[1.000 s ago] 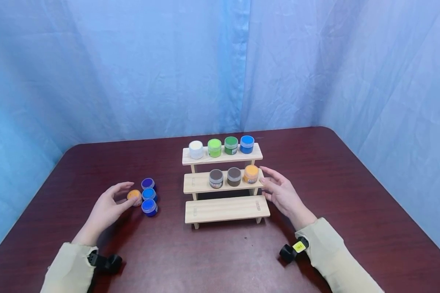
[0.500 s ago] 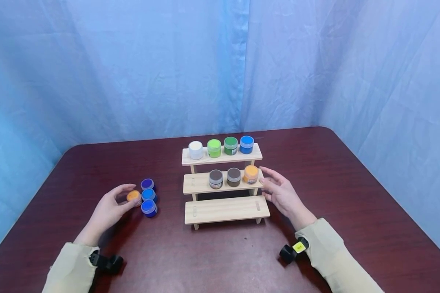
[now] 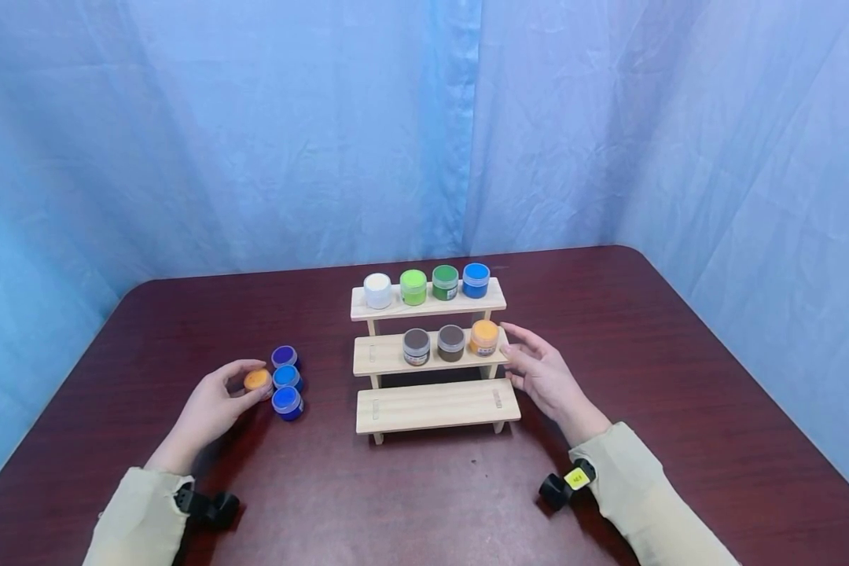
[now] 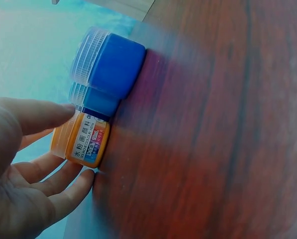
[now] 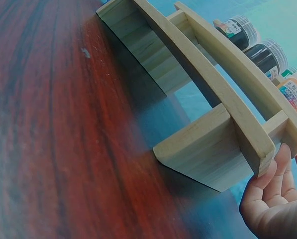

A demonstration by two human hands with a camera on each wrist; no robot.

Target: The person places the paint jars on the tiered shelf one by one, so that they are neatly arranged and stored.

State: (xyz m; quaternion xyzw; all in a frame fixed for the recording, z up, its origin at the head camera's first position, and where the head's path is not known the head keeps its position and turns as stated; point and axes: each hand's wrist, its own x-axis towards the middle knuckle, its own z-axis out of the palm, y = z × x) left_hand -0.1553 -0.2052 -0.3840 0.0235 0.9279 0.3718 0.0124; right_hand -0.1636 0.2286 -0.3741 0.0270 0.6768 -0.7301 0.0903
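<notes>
My left hand [image 3: 208, 405] holds an orange paint jar [image 3: 256, 381] at the table's left, thumb on the near side of its lid and fingers around the far side. In the left wrist view the jar's printed label [image 4: 86, 137] faces the camera. Against it stand a purple jar [image 3: 284, 356], a blue jar [image 3: 287, 376] and a deeper blue jar [image 3: 287, 403]. My right hand [image 3: 548, 381] touches the right end of a three-step wooden rack [image 3: 431, 409], its fingers loosely bent. Beside its thumb, another orange jar [image 3: 484, 338] sits on the middle step.
The middle step also bears a dark grey jar [image 3: 417, 347] and a dark brown jar [image 3: 450, 343]. Along the top step stand white [image 3: 378, 291], light green [image 3: 413, 288], green [image 3: 445, 282] and blue jars [image 3: 475, 281]. A blue curtain [image 3: 290, 134] hangs behind the dark red table [image 3: 410, 503].
The fingers of my left hand have closed in around the orange jar. My right hand keeps its place at the rack's end.
</notes>
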